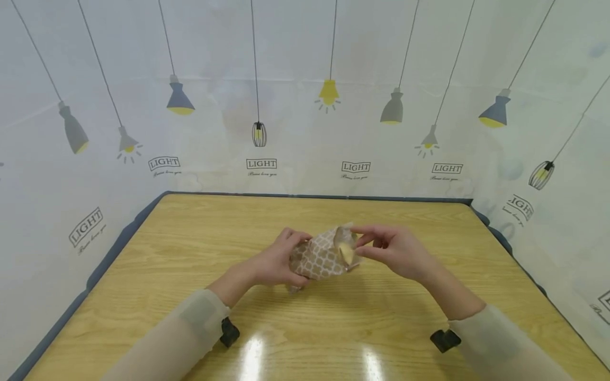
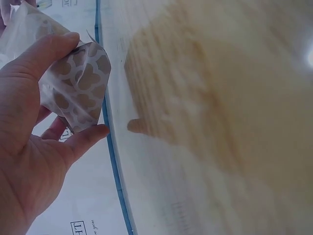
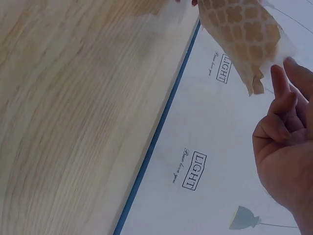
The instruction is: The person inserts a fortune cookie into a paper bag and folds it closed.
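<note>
A tan paper bag with a white lattice pattern is held tilted above the wooden table, its mouth towards the right. My left hand grips the closed end, thumb on the near side and fingers across the top; the left wrist view shows the bag's folded corner between them. At the mouth, my right hand pinches the bag's rim with thumb and fingertips. A pale yellow piece shows in the opening, close beside the right thumb; its kind is unclear. The right wrist view has the right fingertips against a blurred pale edge of the bag.
The wooden table ends at a dark blue edging along the back and sides. Behind it hangs a white sheet printed with lamps and lettering. Dark clips sit at both sleeve cuffs.
</note>
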`<state>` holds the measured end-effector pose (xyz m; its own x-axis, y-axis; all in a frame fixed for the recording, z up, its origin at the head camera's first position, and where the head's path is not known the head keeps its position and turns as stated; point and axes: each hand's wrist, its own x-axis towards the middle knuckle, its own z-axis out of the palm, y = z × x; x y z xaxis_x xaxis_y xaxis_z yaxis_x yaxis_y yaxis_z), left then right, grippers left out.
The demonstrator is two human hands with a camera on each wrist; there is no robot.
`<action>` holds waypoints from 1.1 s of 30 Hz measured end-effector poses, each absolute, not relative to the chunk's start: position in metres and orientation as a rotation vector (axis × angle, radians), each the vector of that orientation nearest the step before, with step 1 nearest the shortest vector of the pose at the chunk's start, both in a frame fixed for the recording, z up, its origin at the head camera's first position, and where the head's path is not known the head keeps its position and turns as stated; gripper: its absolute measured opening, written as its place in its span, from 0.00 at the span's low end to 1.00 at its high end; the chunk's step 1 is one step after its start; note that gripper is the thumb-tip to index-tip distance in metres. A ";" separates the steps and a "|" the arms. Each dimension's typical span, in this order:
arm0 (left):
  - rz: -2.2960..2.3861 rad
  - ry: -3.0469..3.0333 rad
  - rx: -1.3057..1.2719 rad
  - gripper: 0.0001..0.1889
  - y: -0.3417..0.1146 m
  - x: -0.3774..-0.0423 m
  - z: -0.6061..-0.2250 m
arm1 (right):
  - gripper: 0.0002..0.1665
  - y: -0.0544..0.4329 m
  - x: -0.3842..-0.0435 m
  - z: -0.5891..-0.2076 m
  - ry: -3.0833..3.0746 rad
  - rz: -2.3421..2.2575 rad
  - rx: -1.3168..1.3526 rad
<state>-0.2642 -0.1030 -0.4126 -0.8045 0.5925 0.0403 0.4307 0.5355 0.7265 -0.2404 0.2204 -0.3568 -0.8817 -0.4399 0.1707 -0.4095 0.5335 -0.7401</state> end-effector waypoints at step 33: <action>1.085 2.564 0.895 0.48 -0.107 -0.266 -0.413 | 0.27 0.204 -0.243 -0.369 2.816 -1.157 -0.727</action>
